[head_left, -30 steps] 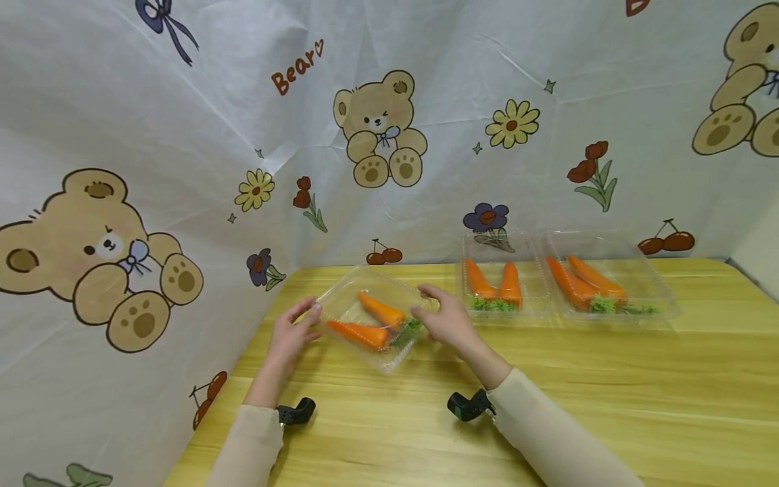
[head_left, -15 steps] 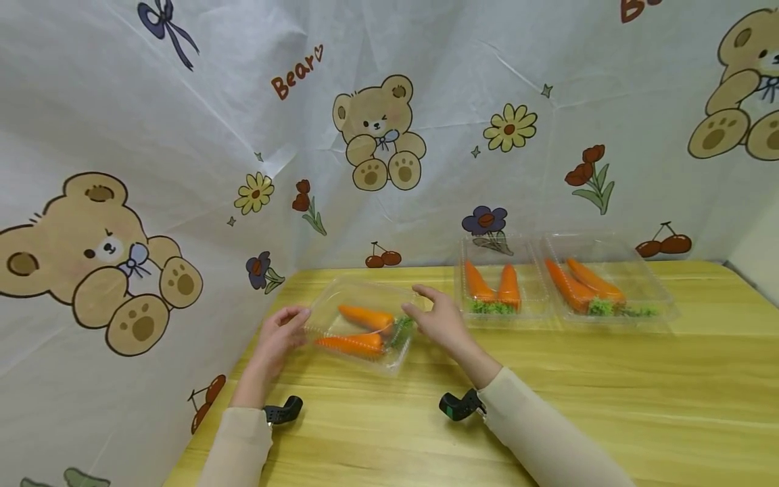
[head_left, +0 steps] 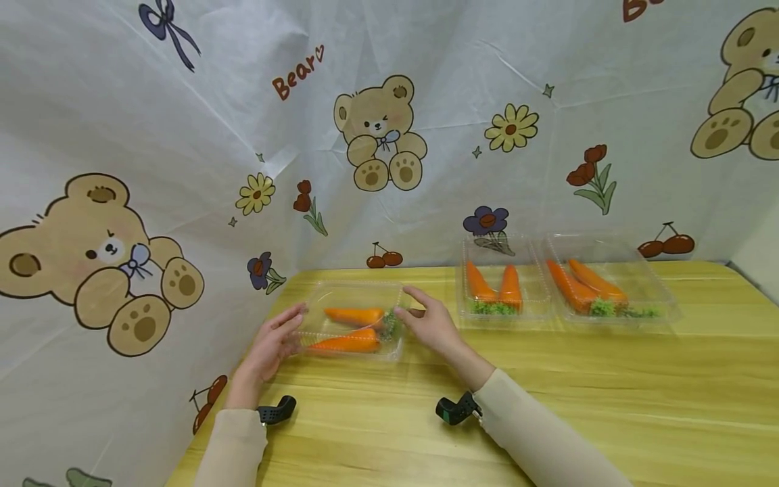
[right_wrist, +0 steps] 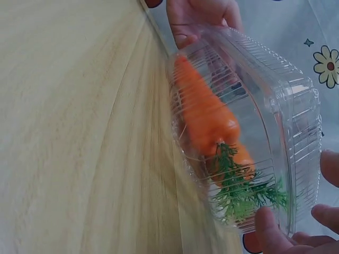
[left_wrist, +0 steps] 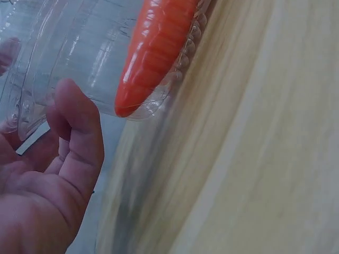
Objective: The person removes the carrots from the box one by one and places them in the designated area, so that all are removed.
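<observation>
A clear plastic clamshell box (head_left: 331, 295) lies level, close over the wooden table, between my two hands. Inside it are two orange carrots (head_left: 347, 341) with green leafy tops (head_left: 389, 325) pointing right. My left hand (head_left: 270, 345) holds the box's left side, thumb and fingers at the rim. In the left wrist view the thumb (left_wrist: 79, 114) bends close by the clear wall, near a carrot tip (left_wrist: 127, 100). My right hand (head_left: 432, 325) holds the right side, index finger at the far corner and thumb lower down. The right wrist view shows its fingertips (right_wrist: 267, 219) against the box wall.
Two more clear boxes stand to the right along the table's back: a nearer one (head_left: 464, 312) and a farther one (head_left: 657, 308), each with two carrots in it. A white bear-print cloth (head_left: 450, 162) hangs behind and at the left of the wooden table (head_left: 578, 392).
The box has turned from a slanted, tilted pose to level and square, moving slightly left and lower. Both hands have shifted left with it. The other two boxes have stayed put.
</observation>
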The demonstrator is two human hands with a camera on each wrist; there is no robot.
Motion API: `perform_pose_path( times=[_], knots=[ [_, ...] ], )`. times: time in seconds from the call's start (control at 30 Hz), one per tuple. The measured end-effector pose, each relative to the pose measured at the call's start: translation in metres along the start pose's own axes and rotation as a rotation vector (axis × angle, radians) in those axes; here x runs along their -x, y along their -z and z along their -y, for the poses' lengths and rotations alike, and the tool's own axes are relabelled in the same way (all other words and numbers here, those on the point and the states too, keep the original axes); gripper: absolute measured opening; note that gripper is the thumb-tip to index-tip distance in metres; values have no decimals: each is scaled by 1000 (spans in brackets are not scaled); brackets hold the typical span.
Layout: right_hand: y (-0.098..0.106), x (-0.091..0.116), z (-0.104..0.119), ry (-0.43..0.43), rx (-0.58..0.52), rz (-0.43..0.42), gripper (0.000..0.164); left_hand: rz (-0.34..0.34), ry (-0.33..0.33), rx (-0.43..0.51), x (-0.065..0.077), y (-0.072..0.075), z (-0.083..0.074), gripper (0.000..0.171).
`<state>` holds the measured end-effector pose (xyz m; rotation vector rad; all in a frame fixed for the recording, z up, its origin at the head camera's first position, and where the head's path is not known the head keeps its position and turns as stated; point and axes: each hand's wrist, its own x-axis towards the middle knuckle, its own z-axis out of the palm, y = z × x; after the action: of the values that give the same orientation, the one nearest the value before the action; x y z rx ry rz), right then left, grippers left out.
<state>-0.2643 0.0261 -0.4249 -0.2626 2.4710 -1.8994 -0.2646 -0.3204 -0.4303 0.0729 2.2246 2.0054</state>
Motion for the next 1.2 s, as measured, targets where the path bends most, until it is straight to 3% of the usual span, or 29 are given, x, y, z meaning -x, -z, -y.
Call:
perform_pose_path(
  times=[0.27, 0.43, 0.57, 0.73, 0.9, 1.03, 1.2],
  knots=[
    [1, 5, 2, 12, 25, 76, 65, -16, -15, -38, 4, 3, -2, 60],
    [7, 10, 3, 82, 105, 189, 73, -8, -30, -5, 8, 7, 0, 58],
    [11, 12, 2, 111, 125, 222, 78, 28, -73, 22, 13, 11, 4, 58],
    [7, 13, -1, 119, 139, 169, 77, 77, -111, 48, 20, 17, 11, 58],
    [2, 16, -6, 214, 232, 141, 63, 138, -143, 101, 26, 22, 16, 54],
    [5, 19, -8, 254, 271, 198, 52, 188, -169, 135, 29, 25, 18, 55],
    [15, 22, -11, 247, 309, 300, 65, 212, -187, 154, 30, 28, 20, 58]
  ],
)
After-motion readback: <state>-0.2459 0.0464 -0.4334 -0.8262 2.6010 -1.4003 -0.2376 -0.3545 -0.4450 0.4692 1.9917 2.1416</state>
